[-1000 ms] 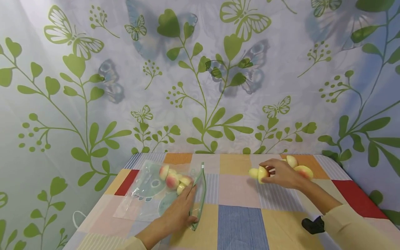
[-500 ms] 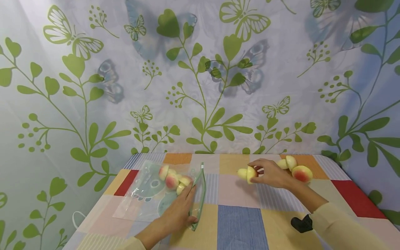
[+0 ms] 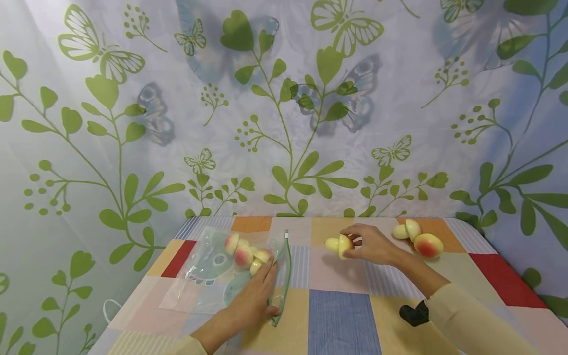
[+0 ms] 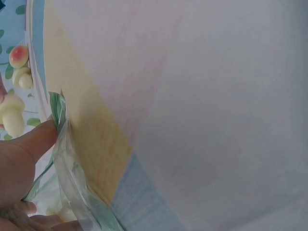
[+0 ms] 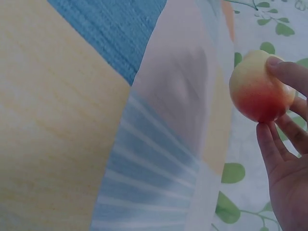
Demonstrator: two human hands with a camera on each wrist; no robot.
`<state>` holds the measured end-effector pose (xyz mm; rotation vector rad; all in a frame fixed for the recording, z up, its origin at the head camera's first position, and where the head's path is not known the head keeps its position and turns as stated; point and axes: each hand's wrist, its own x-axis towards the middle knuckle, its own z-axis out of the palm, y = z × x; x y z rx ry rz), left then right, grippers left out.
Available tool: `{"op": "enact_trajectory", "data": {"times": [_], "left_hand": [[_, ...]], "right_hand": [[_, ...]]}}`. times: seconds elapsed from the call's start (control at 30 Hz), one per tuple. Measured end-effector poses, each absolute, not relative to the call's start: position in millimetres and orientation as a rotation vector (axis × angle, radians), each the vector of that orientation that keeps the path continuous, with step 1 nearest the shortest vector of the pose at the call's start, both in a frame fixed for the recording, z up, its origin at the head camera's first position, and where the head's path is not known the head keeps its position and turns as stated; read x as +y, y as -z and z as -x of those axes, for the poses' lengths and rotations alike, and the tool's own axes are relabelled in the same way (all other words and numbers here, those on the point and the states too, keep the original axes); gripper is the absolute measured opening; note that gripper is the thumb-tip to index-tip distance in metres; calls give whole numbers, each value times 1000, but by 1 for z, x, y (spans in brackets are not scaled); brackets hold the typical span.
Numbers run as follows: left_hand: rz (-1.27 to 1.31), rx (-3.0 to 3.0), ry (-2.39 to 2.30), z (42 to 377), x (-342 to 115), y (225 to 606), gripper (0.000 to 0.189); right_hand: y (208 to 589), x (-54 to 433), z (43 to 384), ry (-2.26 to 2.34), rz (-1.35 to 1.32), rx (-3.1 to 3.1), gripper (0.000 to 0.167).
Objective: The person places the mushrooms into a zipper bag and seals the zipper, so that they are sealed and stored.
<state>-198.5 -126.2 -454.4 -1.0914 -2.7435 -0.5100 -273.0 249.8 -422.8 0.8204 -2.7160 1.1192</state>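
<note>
My left hand holds the mouth of a clear zip bag with a green edge, the thumb on the lip and the fingers stretched along it. The mouth gapes towards the right. Inside the bag lie several yellow toy mushrooms with reddish caps, partly covered by the fingers. In the left wrist view the thumb presses against the green edge. My right hand pinches another toy mushroom by its cap, stem pointing left, over the table. The right wrist view shows the round red-and-yellow cap between thumb and fingertips.
Two more toy mushrooms lie at the back right: one on its side, one with its red-tinged cap showing. A patchwork cloth covers the table. Behind it hangs a leaf-and-butterfly curtain. A black wrist device sits at my right sleeve.
My right hand has carried the toy mushroom leftwards, closer to the bag, uncovering the two mushrooms at the back right. My left hand and the bag have stayed in place.
</note>
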Motion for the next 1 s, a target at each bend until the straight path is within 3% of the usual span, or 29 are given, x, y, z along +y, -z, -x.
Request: {"op": "enact_trajectory", "data": {"times": [1.0], "left_hand": [[1105,-2728,475,199,-127,455,112]], "right_hand": [[433,185,282,-1315,-982,-2606,57]]}}
